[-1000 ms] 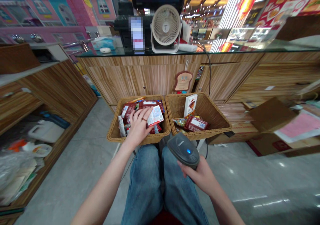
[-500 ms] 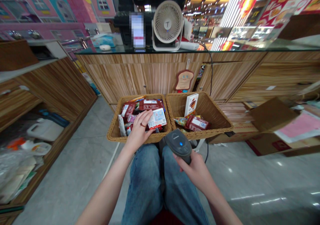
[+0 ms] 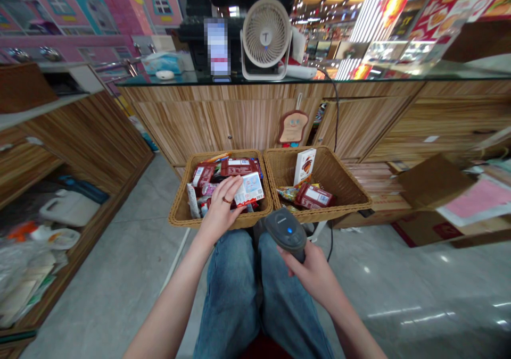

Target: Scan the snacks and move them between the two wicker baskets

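The left hand grips one flat white cardboard box over the left of two woven, rectangular baskets; the right hand clasps one smooth, dark, rounded scanner.

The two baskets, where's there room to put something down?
The right basket has bare room right of its brown packet and left of the white box. The left basket is crowded with packets around the left hand.

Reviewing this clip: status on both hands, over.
Left hand holding white box over left basket. Right hand gripping scanner. Nothing clearly blocking either.
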### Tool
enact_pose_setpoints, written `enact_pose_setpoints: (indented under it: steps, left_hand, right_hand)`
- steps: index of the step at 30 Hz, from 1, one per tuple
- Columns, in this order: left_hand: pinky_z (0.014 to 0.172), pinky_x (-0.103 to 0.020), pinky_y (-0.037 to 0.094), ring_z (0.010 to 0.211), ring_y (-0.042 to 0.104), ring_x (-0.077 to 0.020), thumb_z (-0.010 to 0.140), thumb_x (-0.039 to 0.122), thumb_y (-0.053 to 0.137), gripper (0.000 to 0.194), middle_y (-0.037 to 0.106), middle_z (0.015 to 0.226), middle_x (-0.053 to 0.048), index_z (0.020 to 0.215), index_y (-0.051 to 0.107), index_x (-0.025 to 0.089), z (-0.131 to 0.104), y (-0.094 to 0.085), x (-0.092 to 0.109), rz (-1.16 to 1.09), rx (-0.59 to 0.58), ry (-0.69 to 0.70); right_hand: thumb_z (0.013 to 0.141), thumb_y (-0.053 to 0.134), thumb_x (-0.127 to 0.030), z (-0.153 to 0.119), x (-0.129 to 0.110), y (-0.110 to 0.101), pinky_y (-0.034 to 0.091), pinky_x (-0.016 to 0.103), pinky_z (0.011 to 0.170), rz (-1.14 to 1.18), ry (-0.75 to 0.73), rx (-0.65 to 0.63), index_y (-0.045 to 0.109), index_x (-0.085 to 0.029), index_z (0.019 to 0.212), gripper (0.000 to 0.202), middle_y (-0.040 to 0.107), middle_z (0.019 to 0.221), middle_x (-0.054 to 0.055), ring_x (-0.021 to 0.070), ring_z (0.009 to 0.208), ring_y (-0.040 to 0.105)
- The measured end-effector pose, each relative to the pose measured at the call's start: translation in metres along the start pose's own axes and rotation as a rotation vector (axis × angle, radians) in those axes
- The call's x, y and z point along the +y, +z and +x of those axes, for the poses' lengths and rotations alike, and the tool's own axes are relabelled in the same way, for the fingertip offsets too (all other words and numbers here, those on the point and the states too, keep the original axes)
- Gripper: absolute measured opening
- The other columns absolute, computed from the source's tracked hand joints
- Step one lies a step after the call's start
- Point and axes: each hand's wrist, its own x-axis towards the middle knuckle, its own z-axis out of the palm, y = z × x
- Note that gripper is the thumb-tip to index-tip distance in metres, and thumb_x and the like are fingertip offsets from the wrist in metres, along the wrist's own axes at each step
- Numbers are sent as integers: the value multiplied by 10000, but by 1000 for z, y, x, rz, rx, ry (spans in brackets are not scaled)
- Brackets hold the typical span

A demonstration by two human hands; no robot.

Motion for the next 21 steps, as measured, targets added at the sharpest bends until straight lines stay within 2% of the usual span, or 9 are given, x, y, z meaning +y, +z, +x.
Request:
enact_pose_setpoints:
  steps: [8, 16, 19, 21]
  left_hand:
    - [1244, -587, 390, 1510, 417, -323, 927, 223, 744, 900, 478, 1594, -147, 1657, 228, 327, 1, 0, 1, 0, 0, 3]
    - [1214, -597, 426, 1495, 452, -331, 952, 194, 699, 866, 499, 1574, -144, 1653, 222, 366, 3, -5, 7, 31, 2, 24]
    - [1220, -586, 424, 1503, 448, -322, 953, 208, 704, 858, 501, 1574, -145, 1651, 229, 362, 12, 3, 16, 3, 13, 48]
    - [1238, -565, 408, 1531, 415, -303, 963, 222, 697, 844, 490, 1589, -145, 1653, 228, 348, 25, 17, 26, -49, 6, 81]
  right_hand:
    - [964, 608, -461, -1, 3, -1, 493, 287, 525, -4, -2, -10, 619, -197, 904, 271, 666, 579, -2, 214, 485, 663]
    - [960, 607, -455, -6, -1, -8, 502, 277, 543, 21, -35, 5, 613, -206, 844, 275, 668, 604, -2, 195, 499, 659]
    - [956, 608, -446, -8, 0, -11, 502, 287, 571, 10, -66, 9, 610, -209, 801, 283, 662, 591, 3, 199, 518, 652]
    - [949, 612, -433, -8, 0, -12, 500, 297, 586, -9, -82, 17, 617, -208, 787, 277, 648, 570, 5, 211, 537, 647]
